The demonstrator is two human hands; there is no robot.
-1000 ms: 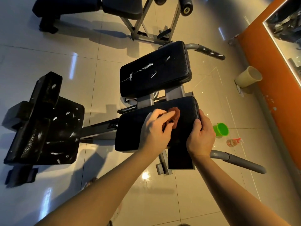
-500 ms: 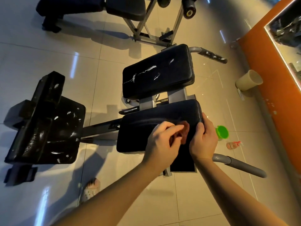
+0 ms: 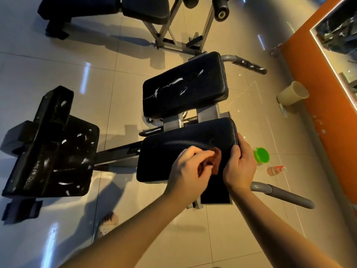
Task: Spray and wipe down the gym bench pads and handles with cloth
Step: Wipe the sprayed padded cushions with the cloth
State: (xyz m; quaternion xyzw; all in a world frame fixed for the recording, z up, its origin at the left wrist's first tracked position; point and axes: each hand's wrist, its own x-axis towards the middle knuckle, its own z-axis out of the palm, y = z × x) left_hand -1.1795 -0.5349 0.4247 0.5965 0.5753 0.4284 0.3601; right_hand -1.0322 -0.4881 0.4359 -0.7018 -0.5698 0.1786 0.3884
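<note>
Two hands: the left hand point(image 3: 189, 169) and the right hand point(image 3: 239, 165). One reddish cloth point(image 3: 217, 159) lies between them. Two black pads: the near pad point(image 3: 170, 151) under the hands and the far pad point(image 3: 185, 86) beyond them. Two grey handles: the far handle point(image 3: 249, 65) and the near handle point(image 3: 286, 194). Right of the right hand are one green cup point(image 3: 261, 154), one spray bottle point(image 3: 275, 169) and one beige bin point(image 3: 291, 92).

A beige bin point(image 3: 291, 93) and green cup point(image 3: 261, 154) sit on the tiled floor point(image 3: 251, 219).
</note>
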